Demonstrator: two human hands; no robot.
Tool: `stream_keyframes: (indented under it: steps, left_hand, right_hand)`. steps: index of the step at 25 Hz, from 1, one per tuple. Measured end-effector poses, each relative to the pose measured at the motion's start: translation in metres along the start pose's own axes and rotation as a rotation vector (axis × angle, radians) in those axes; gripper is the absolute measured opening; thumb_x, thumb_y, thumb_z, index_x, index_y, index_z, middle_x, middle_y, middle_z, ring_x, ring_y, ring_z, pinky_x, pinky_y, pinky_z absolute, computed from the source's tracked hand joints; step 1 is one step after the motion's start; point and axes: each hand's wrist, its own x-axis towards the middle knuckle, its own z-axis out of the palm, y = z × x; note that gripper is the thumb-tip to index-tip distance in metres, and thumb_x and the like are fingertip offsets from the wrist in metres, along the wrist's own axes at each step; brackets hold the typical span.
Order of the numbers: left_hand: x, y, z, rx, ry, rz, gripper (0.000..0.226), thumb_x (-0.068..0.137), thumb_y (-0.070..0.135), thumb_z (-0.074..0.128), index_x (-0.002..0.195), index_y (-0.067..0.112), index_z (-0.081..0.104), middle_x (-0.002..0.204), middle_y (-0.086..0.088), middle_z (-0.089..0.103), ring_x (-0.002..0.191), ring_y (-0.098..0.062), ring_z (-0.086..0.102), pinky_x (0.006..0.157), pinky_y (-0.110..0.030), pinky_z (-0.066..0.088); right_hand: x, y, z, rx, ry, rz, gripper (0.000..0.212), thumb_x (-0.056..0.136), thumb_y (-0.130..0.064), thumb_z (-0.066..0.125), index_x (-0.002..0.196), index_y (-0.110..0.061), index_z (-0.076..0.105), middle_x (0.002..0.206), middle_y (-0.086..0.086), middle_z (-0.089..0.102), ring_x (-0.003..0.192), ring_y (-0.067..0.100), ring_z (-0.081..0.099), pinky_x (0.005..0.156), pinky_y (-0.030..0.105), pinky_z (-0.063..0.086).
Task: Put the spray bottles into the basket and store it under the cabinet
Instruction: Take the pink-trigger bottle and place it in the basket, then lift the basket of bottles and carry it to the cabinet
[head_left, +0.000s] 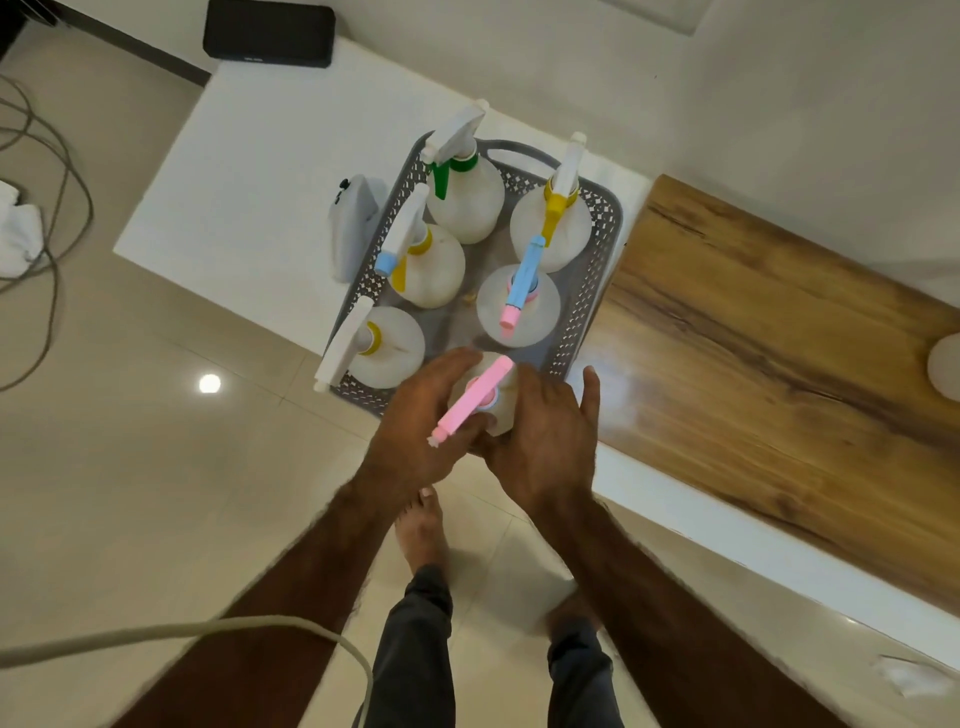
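A grey perforated basket (597, 270) stands on the white cabinet top (249, 171). Inside it stand several translucent spray bottles: one with a green trigger (465, 200), one with a yellow trigger (553, 228), one with a blue and pink head (519, 306), and two white-headed ones (434, 270) (387, 345). A pink-headed spray bottle (475, 397) sits at the basket's near corner. My left hand (415, 421) and my right hand (545, 441) cup its body from both sides.
A white controller-like device (353, 218) lies left of the basket. A black box (267, 34) sits at the far end. A wooden panel (769, 374) extends right, with a round white object (945, 366) at the edge. Cables (47, 234) lie on the tiled floor; my feet stand below.
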Motion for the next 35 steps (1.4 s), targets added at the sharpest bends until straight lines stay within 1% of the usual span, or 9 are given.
stream_keyframes:
  steps: [5, 7, 12, 15, 20, 23, 27, 31, 35]
  left_hand:
    - [0.004, -0.011, 0.002, 0.013, 0.012, -0.01, 0.06, 0.08, 0.025, 0.077, 0.135, 0.014, 0.058, 0.126, 0.009, 0.059, 0.109, 0.008, 0.06, 0.09, 0.0, 0.044]
    - [0.003, -0.015, 0.004, 0.025, 0.019, -0.006, 0.062, 0.08, 0.024, 0.077, 0.138, 0.01, 0.058, 0.128, 0.007, 0.06, 0.111, 0.003, 0.061, 0.092, -0.002, 0.045]
    - [-0.004, -0.022, 0.01, 0.086, 0.067, -0.044, 0.07, 0.082, 0.028, 0.076, 0.144, 0.007, 0.053, 0.145, -0.011, 0.06, 0.132, -0.027, 0.059, 0.109, -0.042, 0.052]
    - [-0.016, -0.017, 0.007, 0.16, 0.11, -0.048, 0.067, 0.083, 0.025, 0.077, 0.144, 0.008, 0.054, 0.146, -0.01, 0.06, 0.134, -0.028, 0.058, 0.109, -0.05, 0.052]
    - [-0.048, -0.01, -0.021, 0.216, 0.265, -0.041, 0.037, 0.091, 0.012, 0.068, 0.127, 0.016, 0.068, 0.123, 0.001, 0.074, 0.108, -0.019, 0.071, 0.088, -0.045, 0.063]
    - [-0.053, -0.013, -0.037, 0.236, 0.378, -0.1, 0.02, 0.093, 0.011, 0.071, 0.112, 0.016, 0.075, 0.102, 0.004, 0.077, 0.089, -0.013, 0.073, 0.073, -0.04, 0.065]
    - [-0.047, -0.013, -0.047, 0.293, 0.525, -0.208, 0.007, 0.092, 0.02, 0.073, 0.098, 0.016, 0.075, 0.08, 0.007, 0.071, 0.072, -0.012, 0.069, 0.076, -0.033, 0.059]
    - [-0.041, -0.018, -0.054, 0.284, 0.678, -0.305, 0.013, 0.091, 0.019, 0.072, 0.101, 0.013, 0.066, 0.087, 0.002, 0.067, 0.072, -0.014, 0.064, 0.067, -0.028, 0.051]
    - [-0.022, -0.03, -0.067, 0.236, 0.675, -0.378, 0.029, 0.087, 0.006, 0.071, 0.115, 0.011, 0.067, 0.109, -0.004, 0.069, 0.084, -0.014, 0.062, 0.068, -0.02, 0.048]
  right_hand:
    - [0.005, 0.002, 0.011, -0.062, 0.046, -0.01, 0.083, 0.071, -0.085, 0.045, 0.13, -0.027, 0.056, 0.124, -0.001, 0.07, 0.127, 0.022, 0.06, 0.124, 0.048, -0.003]
    - [0.004, 0.003, 0.014, -0.064, 0.062, -0.013, 0.087, 0.072, -0.087, 0.037, 0.131, -0.026, 0.056, 0.124, 0.0, 0.071, 0.126, 0.022, 0.06, 0.124, 0.047, -0.002]
    - [0.002, 0.004, 0.014, -0.081, 0.073, -0.037, 0.09, 0.074, -0.085, 0.032, 0.134, -0.022, 0.055, 0.133, 0.001, 0.067, 0.133, 0.022, 0.054, 0.123, 0.046, -0.009]
    - [-0.005, 0.007, 0.012, -0.095, 0.068, -0.046, 0.085, 0.078, -0.082, 0.041, 0.134, -0.02, 0.057, 0.136, 0.002, 0.065, 0.137, 0.023, 0.051, 0.125, 0.05, -0.003]
    - [-0.021, 0.018, -0.005, -0.026, 0.172, -0.104, 0.054, 0.084, -0.05, 0.066, 0.129, -0.021, 0.061, 0.135, 0.001, 0.065, 0.136, 0.022, 0.052, 0.124, 0.056, 0.012]
    - [-0.02, 0.026, -0.013, 0.073, 0.328, -0.11, 0.039, 0.086, -0.037, 0.063, 0.117, -0.015, 0.067, 0.123, 0.005, 0.071, 0.122, 0.025, 0.062, 0.117, 0.059, 0.029]
    - [0.002, 0.04, -0.019, 0.124, 0.385, -0.081, 0.029, 0.089, -0.034, 0.059, 0.109, -0.013, 0.068, 0.112, 0.005, 0.072, 0.106, 0.027, 0.064, 0.101, 0.048, 0.043]
    - [0.037, 0.045, -0.037, 0.173, 0.411, 0.014, 0.031, 0.09, -0.032, 0.058, 0.111, -0.011, 0.068, 0.112, 0.009, 0.07, 0.104, 0.03, 0.062, 0.09, 0.036, 0.046]
    - [0.084, 0.053, -0.056, 0.24, 0.401, 0.121, 0.039, 0.091, -0.032, 0.059, 0.125, -0.014, 0.063, 0.125, 0.009, 0.065, 0.109, 0.029, 0.063, 0.089, 0.039, 0.052]
